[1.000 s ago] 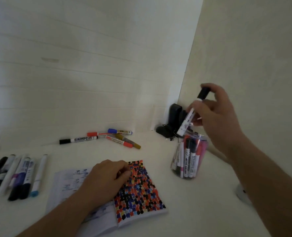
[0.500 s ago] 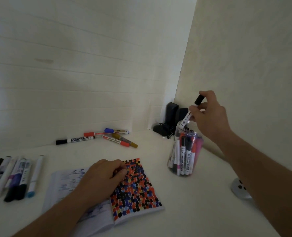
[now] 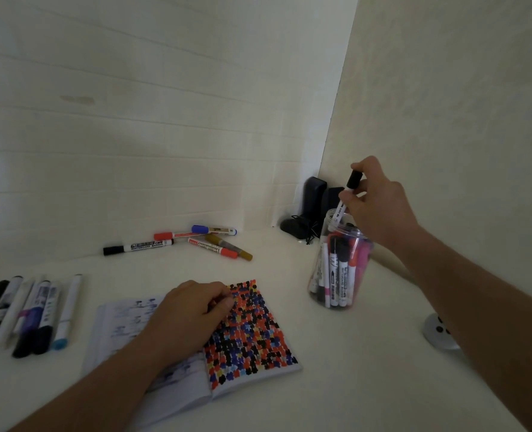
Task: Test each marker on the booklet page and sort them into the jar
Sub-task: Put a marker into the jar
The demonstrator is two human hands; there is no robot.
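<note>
1. At the far left edge of the white table (image 3: 336,385), a row of markers (image 3: 37,310) lies side by side, some with dark caps toward the viewer; the outermost ones are cut by the border of the view.
2. Behind them, near the back wall, a loose group of markers (image 3: 177,241) lies in a small heap, with bare table between this group and the row.
3. Toward the front, the booklet (image 3: 252,335) lies open, and its right page is covered with small dots of black, red, orange and blue up to the page edges.
4. On the booklet the left hand (image 3: 193,316) rests near the fold, fingers curled with the tips together at the top of the dotted page; it holds the page down and carries nothing.
5. Between the booklet and the jar (image 3: 339,266) is a free strip of table.
6. This clear jar stands upright near the corner, already filled with many markers.
7. Above its open mouth the right hand (image 3: 380,207) pinches a black-capped marker (image 3: 342,204), cap up, the lower end inside the rim.
8. Behind the jar, dark objects (image 3: 314,207) stand in the corner.
9. By the right forearm lies a round grey object (image 3: 436,335).
</note>
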